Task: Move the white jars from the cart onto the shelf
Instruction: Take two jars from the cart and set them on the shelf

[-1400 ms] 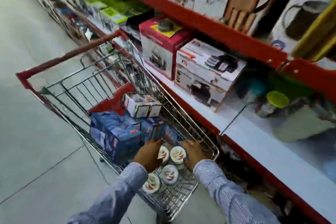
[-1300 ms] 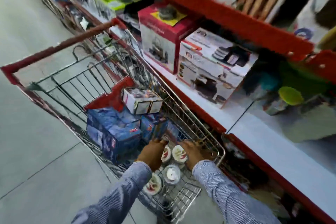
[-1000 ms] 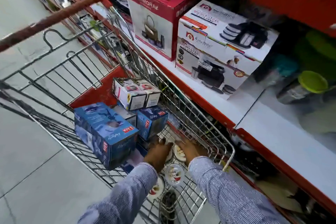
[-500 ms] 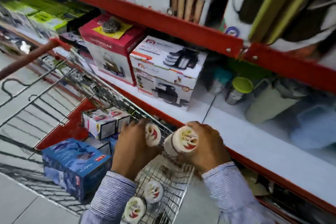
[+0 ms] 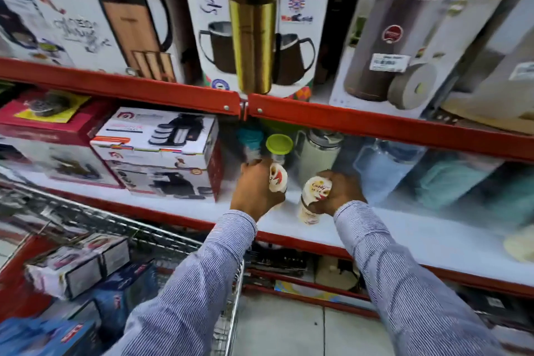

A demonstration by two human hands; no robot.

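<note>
Both my hands are over the white shelf (image 5: 433,237), each closed around a white jar with a red-and-white printed lid. My left hand (image 5: 255,191) grips the left jar (image 5: 278,178) from its left side, lid tilted toward me. My right hand (image 5: 341,192) holds the right jar (image 5: 313,199) from the right; its base is at or just above the shelf surface. The two jars are a short gap apart. The wire cart (image 5: 185,243) sits at lower left; its remaining jars are hidden behind my left sleeve.
Boxed appliances (image 5: 161,153) stand on the shelf left of my hands. Behind the jars are a green-lidded container (image 5: 278,144), a grey flask (image 5: 318,156) and blue plastic tubs (image 5: 384,165). A red shelf beam (image 5: 346,121) runs overhead. Boxes (image 5: 78,266) fill the cart.
Both hands have lifted a jar each out of the cart and carried them up and right onto the shelf. The view has swung from the cart to the shelf.
</note>
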